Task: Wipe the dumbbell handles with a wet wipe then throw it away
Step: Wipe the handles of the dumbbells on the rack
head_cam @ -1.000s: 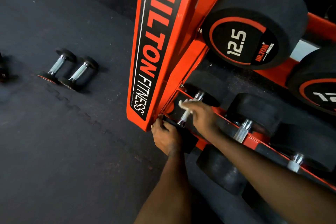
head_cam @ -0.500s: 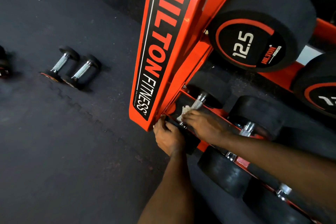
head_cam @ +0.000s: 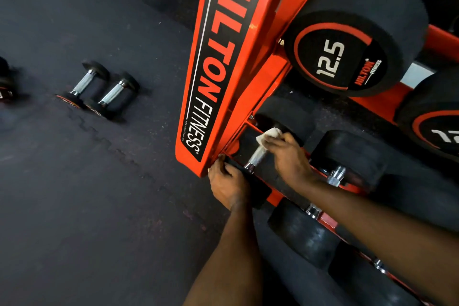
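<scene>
- The wet wipe (head_cam: pixel 269 135), white and bunched, is pinched in the right hand (head_cam: pixel 289 156) and pressed on the one-o'clock end of the dumbbell handle (head_cam: pixel 257 158), on the rack's bottom shelf.
- That handle is bright knurled steel, bare toward seven o'clock.
- The left hand (head_cam: pixel 229 185) curls over the near head (head_cam: pixel 260 194), probably to stop the dumbbell rolling under the rubbing.
- The neighbouring handle (head_cam: pixel 335 176) at four o'clock likely waits its turn (no bin in view).
- The orange rack upright (head_cam: pixel 223 57) stands at eleven o'clock, and a small dumbbell pair (head_cam: pixel 99 89) lies on the floor at nine.
</scene>
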Demonstrator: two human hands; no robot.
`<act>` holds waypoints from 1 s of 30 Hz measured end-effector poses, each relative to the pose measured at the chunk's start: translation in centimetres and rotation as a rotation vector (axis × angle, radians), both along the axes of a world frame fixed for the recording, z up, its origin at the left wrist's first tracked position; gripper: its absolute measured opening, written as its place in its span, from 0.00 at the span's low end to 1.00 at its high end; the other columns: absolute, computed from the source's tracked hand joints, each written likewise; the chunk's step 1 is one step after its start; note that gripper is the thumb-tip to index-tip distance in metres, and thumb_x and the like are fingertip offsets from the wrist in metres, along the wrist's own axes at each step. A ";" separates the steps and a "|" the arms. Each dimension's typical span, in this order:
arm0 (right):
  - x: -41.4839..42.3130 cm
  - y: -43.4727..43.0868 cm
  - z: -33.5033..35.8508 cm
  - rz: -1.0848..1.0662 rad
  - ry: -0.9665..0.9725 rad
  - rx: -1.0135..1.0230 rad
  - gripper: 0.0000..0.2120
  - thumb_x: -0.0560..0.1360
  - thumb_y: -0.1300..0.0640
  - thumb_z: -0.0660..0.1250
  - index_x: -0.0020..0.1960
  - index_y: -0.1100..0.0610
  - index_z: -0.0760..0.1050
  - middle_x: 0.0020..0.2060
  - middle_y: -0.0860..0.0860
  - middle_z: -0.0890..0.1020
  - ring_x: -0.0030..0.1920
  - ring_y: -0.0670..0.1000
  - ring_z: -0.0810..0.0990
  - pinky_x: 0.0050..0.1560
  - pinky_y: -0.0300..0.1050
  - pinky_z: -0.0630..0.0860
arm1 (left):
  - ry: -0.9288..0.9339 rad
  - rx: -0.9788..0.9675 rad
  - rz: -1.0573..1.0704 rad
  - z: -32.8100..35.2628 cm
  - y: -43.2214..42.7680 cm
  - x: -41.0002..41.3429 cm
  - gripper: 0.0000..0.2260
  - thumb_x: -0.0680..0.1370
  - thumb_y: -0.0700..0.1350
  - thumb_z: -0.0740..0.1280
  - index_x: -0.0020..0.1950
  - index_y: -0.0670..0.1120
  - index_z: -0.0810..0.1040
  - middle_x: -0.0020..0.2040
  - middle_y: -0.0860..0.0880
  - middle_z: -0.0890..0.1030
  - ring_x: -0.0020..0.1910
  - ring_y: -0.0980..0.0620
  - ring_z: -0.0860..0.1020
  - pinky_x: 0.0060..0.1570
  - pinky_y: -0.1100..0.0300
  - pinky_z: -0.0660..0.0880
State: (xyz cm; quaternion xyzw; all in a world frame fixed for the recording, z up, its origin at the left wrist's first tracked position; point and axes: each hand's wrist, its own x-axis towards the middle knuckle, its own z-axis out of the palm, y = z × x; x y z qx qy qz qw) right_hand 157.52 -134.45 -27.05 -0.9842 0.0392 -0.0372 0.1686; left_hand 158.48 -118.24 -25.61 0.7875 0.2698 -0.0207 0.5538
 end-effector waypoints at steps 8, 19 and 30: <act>0.3 0.7 0.9 0.202 0.077 -0.165 0.21 0.74 0.60 0.56 0.62 0.53 0.81 0.58 0.49 0.82 0.66 0.57 0.72 0.60 0.50 0.73 | 0.018 0.024 0.002 -0.6 -0.1 0.0 0.15 0.79 0.40 0.64 0.62 0.48 0.83 0.62 0.47 0.82 0.65 0.43 0.77 0.63 0.49 0.73; 5.9 1.1 3.1 0.262 0.369 -0.422 0.08 0.70 0.61 0.63 0.43 0.57 0.80 0.42 0.55 0.82 0.50 0.57 0.79 0.48 0.50 0.78 | 0.008 0.035 0.019 -0.7 -0.1 0.1 0.14 0.79 0.39 0.65 0.61 0.48 0.83 0.61 0.47 0.82 0.63 0.44 0.78 0.60 0.53 0.72; -1.1 4.0 -1.1 -0.459 -0.221 0.375 0.13 0.68 0.69 0.72 0.52 0.61 0.84 0.50 0.54 0.84 0.49 0.50 0.80 0.54 0.27 0.69 | -0.001 0.009 0.013 -0.7 0.1 0.1 0.15 0.77 0.44 0.62 0.60 0.49 0.84 0.58 0.47 0.83 0.58 0.45 0.79 0.57 0.53 0.74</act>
